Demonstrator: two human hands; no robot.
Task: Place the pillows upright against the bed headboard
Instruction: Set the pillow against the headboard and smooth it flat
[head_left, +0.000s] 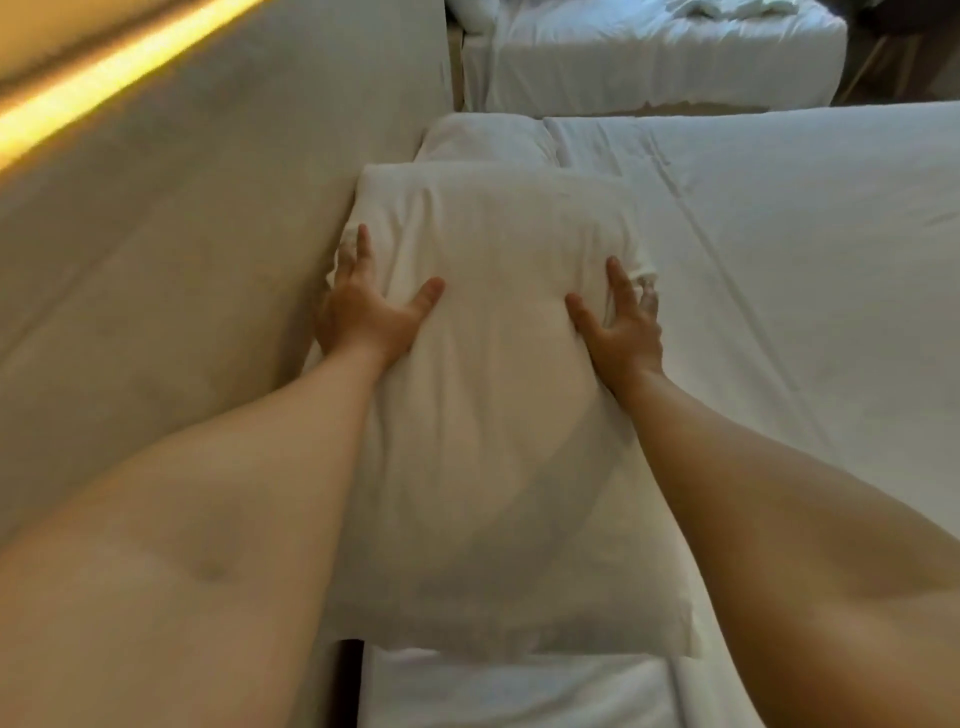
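A large white pillow (498, 395) lies on the white bed (779, 260), its left long edge against the beige padded headboard (208, 234). My left hand (363, 306) grips the pillow's left side next to the headboard, fingers tucked under the edge and thumb on top. My right hand (623, 322) holds the right side the same way, fingers sunk into the fabric. A second white pillow (483, 140) sits beyond the first, also by the headboard; its far part shows, the rest is hidden.
A glowing yellow light strip (104, 78) runs along the wall above the headboard. Another bed (649, 57) with rumpled white linen stands farther off, across a narrow gap. A dark gap (345, 680) shows between headboard and mattress near me.
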